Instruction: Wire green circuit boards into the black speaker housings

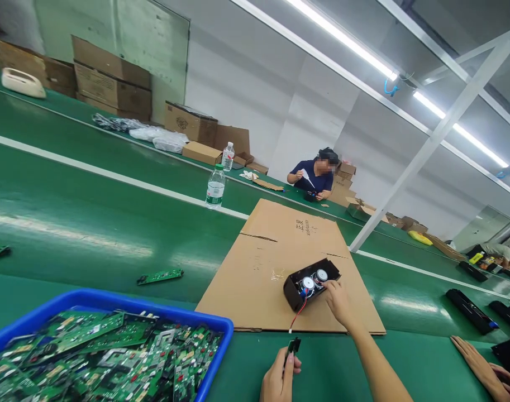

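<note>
A black speaker housing (311,283) with two round silver drivers lies on a flat sheet of cardboard (275,268). My right hand (337,298) rests its fingertips on the housing's near right end. A red and black wire (299,314) runs from the housing down to a small green circuit board (292,347), which my left hand (279,377) pinches upright just below the cardboard's front edge.
A blue bin (112,304) full of green circuit boards sits at the front left. Loose boards (160,275) lie on the green belt, with water bottles (215,187) farther back. Another person's hands (485,371) rest at the right. Black housings (468,310) lie beyond. A seated person works behind.
</note>
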`<action>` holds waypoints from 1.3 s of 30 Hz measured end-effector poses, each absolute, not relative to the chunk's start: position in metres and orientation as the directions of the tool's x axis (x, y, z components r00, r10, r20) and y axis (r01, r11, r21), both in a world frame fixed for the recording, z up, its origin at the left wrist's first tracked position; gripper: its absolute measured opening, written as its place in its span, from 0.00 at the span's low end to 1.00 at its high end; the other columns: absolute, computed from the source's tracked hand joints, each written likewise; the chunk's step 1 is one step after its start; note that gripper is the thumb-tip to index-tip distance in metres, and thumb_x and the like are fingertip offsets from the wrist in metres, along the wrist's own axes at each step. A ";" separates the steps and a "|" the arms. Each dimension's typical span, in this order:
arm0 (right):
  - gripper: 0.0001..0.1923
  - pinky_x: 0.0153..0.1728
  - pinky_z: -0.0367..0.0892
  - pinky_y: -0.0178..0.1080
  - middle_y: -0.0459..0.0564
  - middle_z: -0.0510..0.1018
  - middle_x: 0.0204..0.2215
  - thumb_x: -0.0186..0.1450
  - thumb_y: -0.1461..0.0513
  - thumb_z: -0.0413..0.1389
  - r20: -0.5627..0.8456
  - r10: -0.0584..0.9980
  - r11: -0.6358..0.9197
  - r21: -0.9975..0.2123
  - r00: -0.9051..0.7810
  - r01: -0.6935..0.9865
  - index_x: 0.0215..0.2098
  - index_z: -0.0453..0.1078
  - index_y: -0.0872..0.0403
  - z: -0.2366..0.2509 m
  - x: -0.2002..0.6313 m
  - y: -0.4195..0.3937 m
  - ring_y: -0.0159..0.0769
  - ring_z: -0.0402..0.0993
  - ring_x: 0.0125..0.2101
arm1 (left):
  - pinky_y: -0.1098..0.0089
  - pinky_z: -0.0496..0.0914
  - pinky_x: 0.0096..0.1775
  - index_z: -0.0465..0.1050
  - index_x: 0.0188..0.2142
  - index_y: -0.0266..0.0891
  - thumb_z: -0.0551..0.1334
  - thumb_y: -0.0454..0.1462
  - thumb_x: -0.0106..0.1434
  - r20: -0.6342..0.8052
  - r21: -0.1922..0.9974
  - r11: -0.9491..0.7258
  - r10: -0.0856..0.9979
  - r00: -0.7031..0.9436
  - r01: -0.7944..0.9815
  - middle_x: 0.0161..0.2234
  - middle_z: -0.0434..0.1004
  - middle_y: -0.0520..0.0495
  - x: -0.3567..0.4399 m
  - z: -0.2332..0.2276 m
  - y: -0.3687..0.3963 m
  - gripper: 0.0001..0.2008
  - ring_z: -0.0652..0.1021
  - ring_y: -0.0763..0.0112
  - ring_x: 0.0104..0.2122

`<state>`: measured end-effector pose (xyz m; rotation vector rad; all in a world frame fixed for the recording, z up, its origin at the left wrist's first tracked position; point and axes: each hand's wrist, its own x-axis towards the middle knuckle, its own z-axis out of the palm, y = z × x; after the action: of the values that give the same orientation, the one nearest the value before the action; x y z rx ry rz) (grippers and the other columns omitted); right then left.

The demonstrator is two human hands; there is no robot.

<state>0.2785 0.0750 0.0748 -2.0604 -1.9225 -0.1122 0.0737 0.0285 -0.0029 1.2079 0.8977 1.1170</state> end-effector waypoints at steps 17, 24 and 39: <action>0.07 0.33 0.53 0.39 0.46 0.71 0.25 0.58 0.69 0.55 0.226 0.966 -0.139 0.040 0.127 0.989 0.24 0.66 0.53 0.046 0.207 -0.089 0.37 0.62 0.32 | 0.74 0.61 0.22 0.63 0.29 0.39 0.55 0.59 0.51 -0.046 0.870 0.089 0.994 0.099 -0.485 0.19 0.62 0.55 0.047 0.051 0.018 0.25 0.63 0.77 0.18; 0.08 0.38 0.61 0.42 0.49 0.72 0.35 0.58 0.65 0.57 0.323 0.930 -0.121 -0.183 0.176 0.976 0.37 0.67 0.52 0.063 0.158 -0.118 0.39 0.64 0.38 | 0.77 0.55 0.17 0.65 0.37 0.37 0.56 0.55 0.52 -0.232 0.806 0.297 0.954 0.187 -0.512 0.20 0.64 0.55 -0.003 0.093 0.028 0.25 0.62 0.79 0.16; 0.10 0.31 0.68 0.32 0.49 0.77 0.28 0.66 0.65 0.47 0.651 0.757 0.467 -0.474 -0.060 0.747 0.36 0.70 0.56 0.077 0.094 -0.037 0.30 0.72 0.29 | 0.61 0.73 0.38 0.73 0.37 0.36 0.70 0.44 0.42 -0.422 0.712 0.561 0.822 0.382 -0.421 0.33 0.77 0.43 -0.056 0.091 0.005 0.23 0.75 0.58 0.40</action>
<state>0.0939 -0.0365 0.0768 -1.2755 -1.7991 0.0138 -0.0563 0.0053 0.0909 0.5484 0.8463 0.8456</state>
